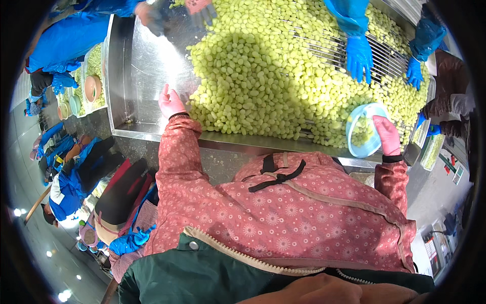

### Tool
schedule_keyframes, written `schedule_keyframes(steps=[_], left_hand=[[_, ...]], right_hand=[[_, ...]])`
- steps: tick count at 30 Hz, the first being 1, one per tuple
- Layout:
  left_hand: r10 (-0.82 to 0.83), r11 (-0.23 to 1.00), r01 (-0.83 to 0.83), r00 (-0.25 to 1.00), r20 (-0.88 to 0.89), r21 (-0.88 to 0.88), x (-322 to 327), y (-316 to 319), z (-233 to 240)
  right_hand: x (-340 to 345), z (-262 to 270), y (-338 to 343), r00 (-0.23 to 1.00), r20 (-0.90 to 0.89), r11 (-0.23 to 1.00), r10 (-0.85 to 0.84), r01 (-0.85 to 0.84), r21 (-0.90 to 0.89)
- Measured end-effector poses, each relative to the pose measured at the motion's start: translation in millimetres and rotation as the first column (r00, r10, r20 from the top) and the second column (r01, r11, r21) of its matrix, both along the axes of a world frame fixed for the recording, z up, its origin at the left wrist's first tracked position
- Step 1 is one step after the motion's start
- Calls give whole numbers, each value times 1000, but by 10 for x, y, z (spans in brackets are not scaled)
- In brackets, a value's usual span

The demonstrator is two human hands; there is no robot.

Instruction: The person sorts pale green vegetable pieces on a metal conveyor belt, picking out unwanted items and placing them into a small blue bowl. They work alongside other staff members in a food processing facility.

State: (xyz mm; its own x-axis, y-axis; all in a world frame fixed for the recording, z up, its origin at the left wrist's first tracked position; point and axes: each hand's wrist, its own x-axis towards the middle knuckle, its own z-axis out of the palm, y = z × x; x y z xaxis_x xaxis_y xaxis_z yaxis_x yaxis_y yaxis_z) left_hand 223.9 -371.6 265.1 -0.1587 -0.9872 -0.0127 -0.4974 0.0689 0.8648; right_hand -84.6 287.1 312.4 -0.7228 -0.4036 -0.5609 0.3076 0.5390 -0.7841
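Observation:
A heap of loose green grapes [243,87] covers much of a stainless-steel sorting table [148,72]. At the heap's left edge my left hand [171,102], in a pink glove, hovers over bare metal with its fingers apart and nothing in them. My right hand [387,135], also pink-gloved, grips the rim of a light blue plastic bowl [365,148]. The bowl is tilted on its side at the table's near right, its mouth towards the heap. Some grapes [360,131] lie inside it. The fingers behind the rim are hidden.
Across the table are a co-worker's blue-gloved hands [358,59] over a metal bar grate [330,53]. Another person's gloved hand [201,13] touches the grapes at the top. A raised metal rim [258,142] runs along the near side. More workers and bowls [92,88] stand left.

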Motion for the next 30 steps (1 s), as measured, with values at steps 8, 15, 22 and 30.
schedule_keyframes(steps=[8, 15, 22, 30], left_hand=[[99, 964, -35, 967, -236, 262, 78, -46, -173], [-67, 948, 153, 952, 297, -277, -158, -7, -4], [-785, 616, 725, 595, 170, 308, -1453, 1517, 400], [-868, 151, 942, -19, 496, 301, -2224, 2545, 256]], right_hand=[[48, -1685, 1760, 960, -53, 914, -276, 279, 294], [215, -1669, 1615, 940, -92, 858, -330, 339, 385], [254, -1365, 1343, 791, 169, 808, -588, 583, 82], [376, -1171, 1161, 774, 194, 785, -603, 619, -29]])
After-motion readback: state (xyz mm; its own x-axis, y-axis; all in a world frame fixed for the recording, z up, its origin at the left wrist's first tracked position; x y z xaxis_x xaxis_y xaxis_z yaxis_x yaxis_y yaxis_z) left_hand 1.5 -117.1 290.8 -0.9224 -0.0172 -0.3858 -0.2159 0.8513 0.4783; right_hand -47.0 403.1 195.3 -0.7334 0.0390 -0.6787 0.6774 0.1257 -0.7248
